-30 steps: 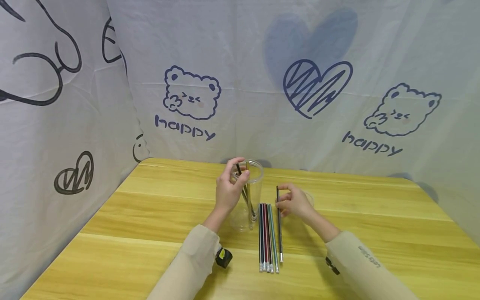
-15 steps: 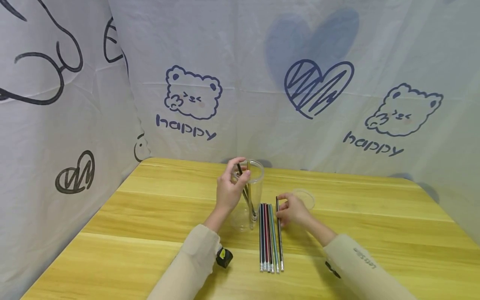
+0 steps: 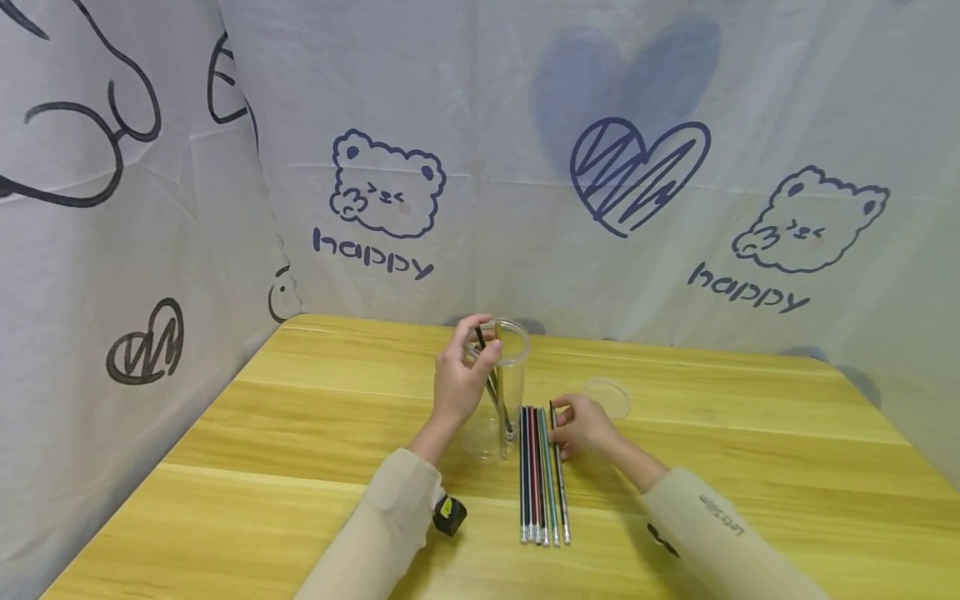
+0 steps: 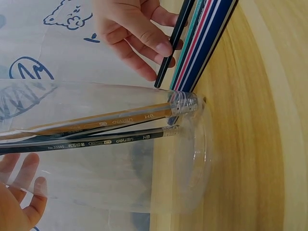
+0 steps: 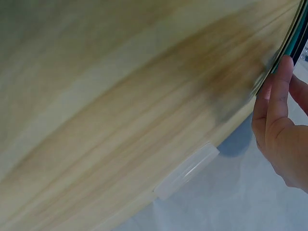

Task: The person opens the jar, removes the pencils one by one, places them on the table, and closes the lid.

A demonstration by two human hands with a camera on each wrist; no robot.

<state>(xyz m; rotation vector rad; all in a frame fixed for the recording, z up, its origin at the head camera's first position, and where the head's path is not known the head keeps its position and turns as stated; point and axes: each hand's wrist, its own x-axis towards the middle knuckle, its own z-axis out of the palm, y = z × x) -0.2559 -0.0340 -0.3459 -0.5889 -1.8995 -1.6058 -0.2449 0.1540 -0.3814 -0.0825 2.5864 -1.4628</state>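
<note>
My left hand holds the upper part of a tall clear plastic cup, thumb and fingers curled round it. Inside the cup lean several pencils, among them an ochre one and a dark one, eraser ends down. My right hand pinches a black pencil near its upper end. That pencil lies just right of a row of pencils, dark, red and teal, side by side on the table with eraser ends toward me. In the right wrist view, fingers partly hide the pencils.
A clear round lid lies on the wooden table behind my right hand. Printed white cloth hangs behind the table and on the left. A black wrist device is on my left sleeve.
My right hand has drawn the black pencil toward me and left, closer to the row, exposing the lid. My left hand stays on the cup.
</note>
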